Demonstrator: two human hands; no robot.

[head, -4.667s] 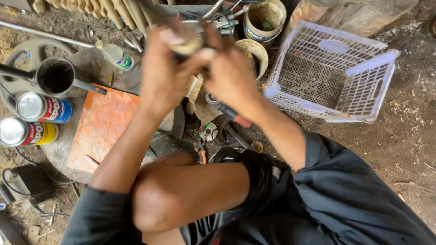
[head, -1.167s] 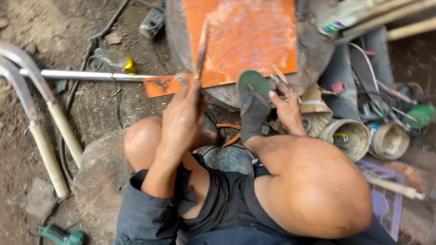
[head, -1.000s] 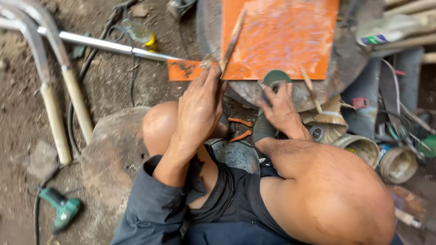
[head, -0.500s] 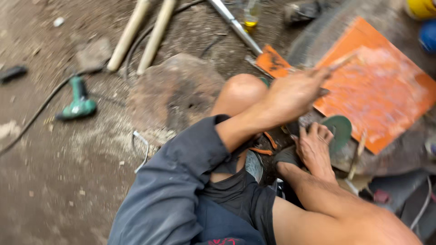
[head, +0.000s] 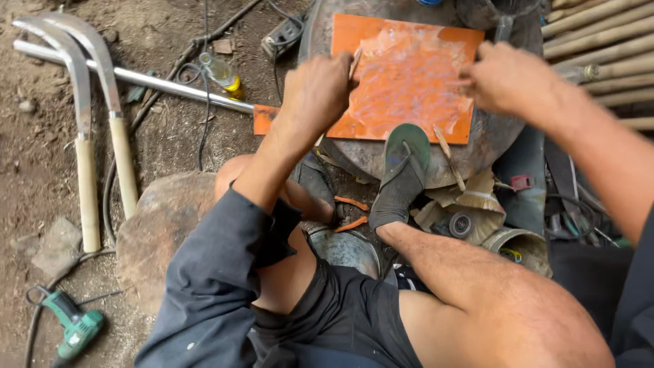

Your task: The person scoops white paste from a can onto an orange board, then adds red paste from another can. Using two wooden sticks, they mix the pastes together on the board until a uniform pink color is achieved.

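Over the orange board (head: 409, 82), the left hand (head: 317, 92) pinches a thin stick (head: 355, 63); the right hand (head: 507, 78), apparently curled empty, should steady the board's far edge.

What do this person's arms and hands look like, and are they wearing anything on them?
Both hands, the left hand and the right hand, are bare: no gloves, rings or watch visible. A dark blue-grey sleeve is pushed up above the left elbow; another dark sleeve shows at the right edge.

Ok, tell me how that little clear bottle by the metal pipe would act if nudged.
The small bottle lies on its side on dirt, so it would likely roll. It looks like thin clear plastic, nearly empty, probably light. The metal pipe beside it may stop it.
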